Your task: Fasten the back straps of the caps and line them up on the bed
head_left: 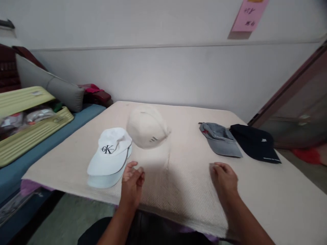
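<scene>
My left hand [133,178] is above the near table edge, beside the white caps, its fingers loosely bent and apart with nothing in them. Over the table to the right is my right hand [226,177], fingers curled together and nothing visible in them. A beige cap [146,127] with dark stripes looks blurred beyond my left hand, touched by neither hand. At the left, a white cap [109,151] with black letters overlaps another pale brim [106,181]. A grey denim cap [221,141] sits at the right, against a navy cap [255,143].
The caps are on a cream-covered table [186,126] against a white wall. At the left, a blue bench [87,117] bears a grey cushion [53,81] and an open yellow-green case [33,127] with bagged items. A brown-framed door [293,92] stands at the right.
</scene>
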A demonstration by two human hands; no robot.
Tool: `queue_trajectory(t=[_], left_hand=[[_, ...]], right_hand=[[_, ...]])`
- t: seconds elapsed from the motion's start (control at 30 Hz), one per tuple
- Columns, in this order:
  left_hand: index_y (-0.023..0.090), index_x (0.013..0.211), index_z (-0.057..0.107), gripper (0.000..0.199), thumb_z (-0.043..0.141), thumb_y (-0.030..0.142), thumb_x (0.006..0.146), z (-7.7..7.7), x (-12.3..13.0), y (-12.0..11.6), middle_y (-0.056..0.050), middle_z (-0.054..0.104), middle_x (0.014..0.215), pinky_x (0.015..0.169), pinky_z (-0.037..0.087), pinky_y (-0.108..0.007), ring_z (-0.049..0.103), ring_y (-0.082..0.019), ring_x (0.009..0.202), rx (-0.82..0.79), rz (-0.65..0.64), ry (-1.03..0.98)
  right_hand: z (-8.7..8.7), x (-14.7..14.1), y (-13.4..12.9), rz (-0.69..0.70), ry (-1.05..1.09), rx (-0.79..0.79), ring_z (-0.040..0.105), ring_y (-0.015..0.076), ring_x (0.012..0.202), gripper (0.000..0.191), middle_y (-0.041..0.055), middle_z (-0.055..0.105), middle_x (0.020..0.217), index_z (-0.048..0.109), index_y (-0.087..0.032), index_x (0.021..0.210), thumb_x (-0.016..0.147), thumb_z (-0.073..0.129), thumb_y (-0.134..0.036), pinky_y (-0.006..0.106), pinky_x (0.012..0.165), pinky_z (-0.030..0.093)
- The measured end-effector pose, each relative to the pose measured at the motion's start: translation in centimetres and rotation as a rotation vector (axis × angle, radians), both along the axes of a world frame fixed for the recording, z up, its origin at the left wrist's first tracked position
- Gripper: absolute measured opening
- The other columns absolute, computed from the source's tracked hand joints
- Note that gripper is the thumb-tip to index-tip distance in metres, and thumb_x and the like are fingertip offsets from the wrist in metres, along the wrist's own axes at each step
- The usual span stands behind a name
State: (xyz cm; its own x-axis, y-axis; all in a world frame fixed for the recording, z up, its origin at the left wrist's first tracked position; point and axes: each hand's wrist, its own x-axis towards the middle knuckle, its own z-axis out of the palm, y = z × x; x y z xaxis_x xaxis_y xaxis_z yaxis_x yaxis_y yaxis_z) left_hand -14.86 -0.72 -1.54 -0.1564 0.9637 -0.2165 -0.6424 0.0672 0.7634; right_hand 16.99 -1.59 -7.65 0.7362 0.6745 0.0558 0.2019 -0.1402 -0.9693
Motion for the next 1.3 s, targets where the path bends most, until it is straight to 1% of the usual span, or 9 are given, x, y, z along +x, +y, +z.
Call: queue_trajectory(t=[0.2,0.33,0.47,0.6,0.77,0.87,0.97,1.17,1.3], left_hand=[[0.023,0.089,0.055,0.032,0.076,0.02,0.065,-2.9,4.8,-3.3,0.008,0.051,0.061,0.048,0.037,-0.015,0.05,-0.004,0.049,-0.095,-0.288,0.089],[0.023,0.087,0.055,0.029,0.075,0.021,0.066,-4.7,6.1,-4.8,0.006,0.057,0.062,0.05,0.037,-0.017,0.052,-0.006,0.051,-0.128,-0.515,0.151],[0.017,0.078,0.059,0.024,0.076,0.03,0.066,-3.6,5.0,-3.6,-0.004,0.066,0.073,0.063,0.043,-0.024,0.062,-0.015,0.069,-0.134,-0.9,0.151],[0.015,0.069,0.062,0.036,0.055,0.049,0.081,-1.7,3.8,-1.1,-0.006,0.068,0.074,0.074,0.046,-0.032,0.064,-0.02,0.073,-0.282,-0.776,0.068],[0.012,0.089,0.069,0.039,0.056,0.048,0.079,-0.5,3.3,-0.5,-0.01,0.073,0.078,0.083,0.047,-0.04,0.067,-0.029,0.086,-0.469,-0.695,-0.105],[0.015,0.081,0.07,0.017,0.067,0.028,0.071,-0.2,2.7,-0.4,-0.005,0.073,0.07,0.076,0.051,-0.036,0.069,-0.025,0.072,-0.387,-0.608,-0.145],[0.016,0.077,0.07,0.016,0.074,0.017,0.062,0.2,2.2,-0.1,-0.001,0.072,0.067,0.065,0.053,-0.027,0.067,-0.018,0.059,-0.212,-0.572,-0.177],[0.017,0.088,0.069,0.027,0.077,0.019,0.062,-0.5,2.2,-0.5,-0.004,0.071,0.074,0.058,0.052,-0.026,0.066,-0.018,0.062,-0.124,-0.876,-0.142],[0.016,0.09,0.07,0.028,0.077,0.018,0.064,-1.4,3.2,-1.2,-0.006,0.072,0.079,0.063,0.05,-0.024,0.066,-0.016,0.066,-0.215,-0.992,0.002]], right_hand=[[3.6,-5.4,-1.4,0.493,0.901,0.201,0.063,0.018,0.07,0.031,0.005,0.069,0.076,0.064,-0.019,0.086,0.074,0.065,-0.047,0.029,0.063,0.051],[5.4,-4.6,-1.4,0.491,1.052,0.248,0.067,0.023,0.077,0.03,0.0036,0.072,0.075,0.066,-0.02,0.095,0.077,0.062,-0.045,0.035,0.066,0.054],[5.8,-2.8,-1.8,0.455,1.079,0.292,0.068,0.0248,0.075,0.023,0.0049,0.072,0.07,0.067,-0.015,0.089,0.069,0.07,-0.026,0.038,0.072,0.053],[6.1,-3.6,-3.7,0.531,1.101,0.268,0.068,0.0232,0.07,0.028,0.0062,0.073,0.076,0.068,-0.014,0.091,0.064,0.074,-0.023,0.037,0.073,0.052],[5.3,-6.1,-5.9,0.724,1.085,0.086,0.066,0.021,0.073,0.037,0.006,0.072,0.085,0.067,-0.016,0.099,0.064,0.075,-0.026,0.033,0.072,0.05],[4.4,-6.0,-6.4,0.875,1.038,-0.039,0.064,0.0177,0.071,0.038,0.0048,0.071,0.083,0.068,-0.016,0.094,0.058,0.078,-0.024,0.03,0.07,0.048],[4.2,-4.8,-6.5,1.017,1.031,-0.138,0.062,0.0166,0.073,0.041,0.0052,0.07,0.082,0.07,-0.015,0.091,0.052,0.081,-0.02,0.028,0.072,0.047],[5.5,-3.4,-6.1,1.135,1.032,-0.044,0.062,0.0167,0.079,0.049,0.0099,0.066,0.089,0.065,-0.01,0.1,0.064,0.074,-0.041,0.027,0.072,0.045],[5.1,-3.8,-5.2,1.122,0.949,-0.109,0.054,0.01,0.05,0.028,0.0023,0.061,0.065,0.06,-0.012,0.095,0.076,0.064,-0.033,0.023,0.05,0.04]])
